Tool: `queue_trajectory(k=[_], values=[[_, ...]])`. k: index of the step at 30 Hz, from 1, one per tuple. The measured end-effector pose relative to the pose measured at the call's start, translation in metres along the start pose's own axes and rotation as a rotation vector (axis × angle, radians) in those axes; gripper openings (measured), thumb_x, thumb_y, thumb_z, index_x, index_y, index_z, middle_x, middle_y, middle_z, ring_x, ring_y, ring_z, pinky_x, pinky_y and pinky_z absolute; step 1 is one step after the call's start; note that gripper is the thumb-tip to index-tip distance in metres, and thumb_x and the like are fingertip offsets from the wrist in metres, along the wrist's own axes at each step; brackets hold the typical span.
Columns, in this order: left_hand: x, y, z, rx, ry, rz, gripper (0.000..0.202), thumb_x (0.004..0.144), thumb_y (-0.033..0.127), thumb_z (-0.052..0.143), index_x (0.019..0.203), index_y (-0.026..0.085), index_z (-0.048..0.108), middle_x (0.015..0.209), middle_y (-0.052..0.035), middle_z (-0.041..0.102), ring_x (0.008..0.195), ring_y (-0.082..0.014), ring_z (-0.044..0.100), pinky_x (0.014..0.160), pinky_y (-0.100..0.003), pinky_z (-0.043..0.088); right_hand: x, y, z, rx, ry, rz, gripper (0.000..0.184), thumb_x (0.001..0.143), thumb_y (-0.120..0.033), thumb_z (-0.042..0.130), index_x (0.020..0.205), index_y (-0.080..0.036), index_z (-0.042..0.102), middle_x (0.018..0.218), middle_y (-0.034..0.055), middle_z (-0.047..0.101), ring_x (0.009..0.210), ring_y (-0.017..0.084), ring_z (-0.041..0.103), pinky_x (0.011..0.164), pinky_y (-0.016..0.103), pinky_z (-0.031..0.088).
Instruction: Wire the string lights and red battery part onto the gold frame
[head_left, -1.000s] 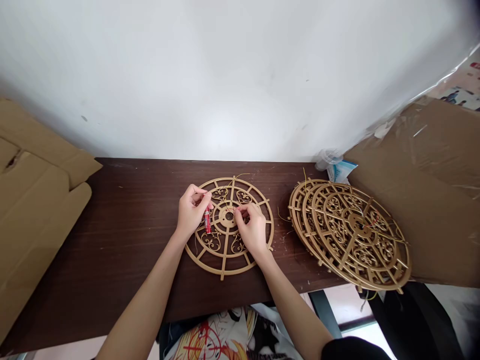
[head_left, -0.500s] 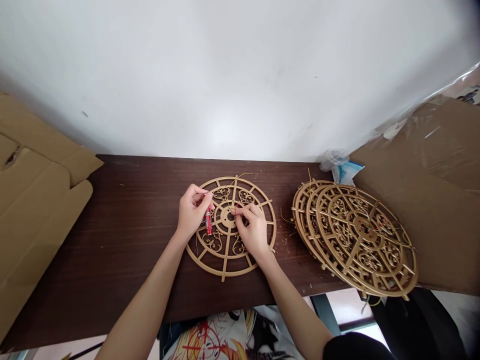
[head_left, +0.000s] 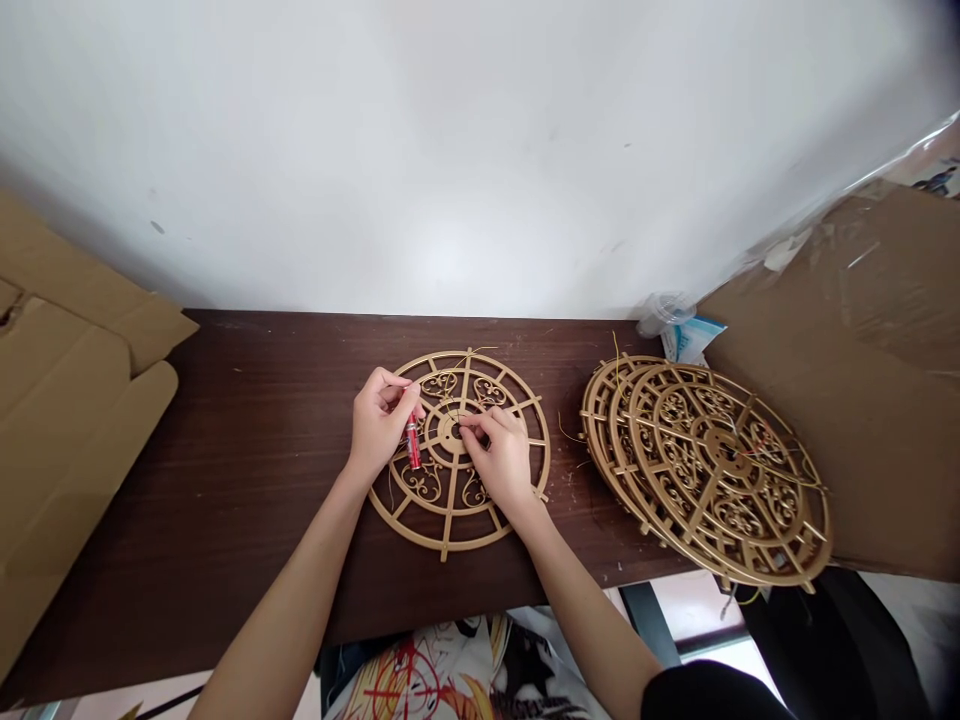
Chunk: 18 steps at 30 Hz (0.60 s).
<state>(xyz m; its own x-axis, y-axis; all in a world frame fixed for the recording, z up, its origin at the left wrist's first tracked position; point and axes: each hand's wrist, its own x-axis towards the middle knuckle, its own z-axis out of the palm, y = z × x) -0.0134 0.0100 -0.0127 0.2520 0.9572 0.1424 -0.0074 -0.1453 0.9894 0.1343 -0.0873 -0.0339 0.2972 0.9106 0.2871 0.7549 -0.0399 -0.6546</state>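
The left hand (head_left: 381, 420) pinches a red cylinder (head_left: 413, 445)—markings unreadable—the right hand (head_left: 496, 453), thin wire (head_left: 451, 410).

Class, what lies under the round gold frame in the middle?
Dark brown table shows through the openings of the gold frame. What lies beneath its bars, the left hand and right hand cannot be seen.

Relative to the earlier views, the right hand's (head_left: 501, 455) fingertips (head_left: 466, 422) lie slightly farther left, nearer the gold wheel's (head_left: 446, 446) center.
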Motion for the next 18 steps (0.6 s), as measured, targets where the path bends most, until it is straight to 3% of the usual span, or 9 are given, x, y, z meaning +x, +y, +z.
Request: queue_trajectory(k=[10,14,18], values=[[0.0002,-0.0018,-0.0014,-0.016,0.012,-0.006,0.018,0.083,0.028,0.064,0.080,0.019,0.049,0.054,0.0020,0.062,0.047,-0.0107,0.057,0.046,-0.019,0.040,0.0014,-0.0037,-0.0017,-0.015,-0.011,-0.011,0.008,0.077,-0.014,0.055,0.076,-0.021,0.060,0.073,0.0003,0.059,0.076,0.019,0.053,0.076,0.032,0.038],[0.0000,-0.0008,-0.0014,-0.008,0.010,-0.011,0.017,0.083,0.027,0.064,0.080,0.019,0.048,0.055,0.0018,0.062,0.047,-0.0107,0.057,0.045,-0.019,0.039,0.0015,-0.0062,-0.0032,-0.022,-0.014,-0.024,0.004,0.077,-0.018,0.058,0.074,-0.020,0.056,0.076,0.0004,0.060,0.077,0.018,0.053,0.076,0.032,0.038],[-0.0002,0.0001,-0.0015,-0.001,0.009,-0.010,0.017,0.084,0.027,0.064,0.079,0.019,0.048,0.055,0.0015,0.062,0.048,-0.0109,0.057,0.046,-0.019,0.040,0.0016,-0.0085,-0.0055,0.074,0.001,-0.025,0.017,0.081,-0.023,0.058,0.067,-0.021,0.048,0.068,-0.0016,0.055,0.068,0.015,0.050,0.071,0.031,0.038]])
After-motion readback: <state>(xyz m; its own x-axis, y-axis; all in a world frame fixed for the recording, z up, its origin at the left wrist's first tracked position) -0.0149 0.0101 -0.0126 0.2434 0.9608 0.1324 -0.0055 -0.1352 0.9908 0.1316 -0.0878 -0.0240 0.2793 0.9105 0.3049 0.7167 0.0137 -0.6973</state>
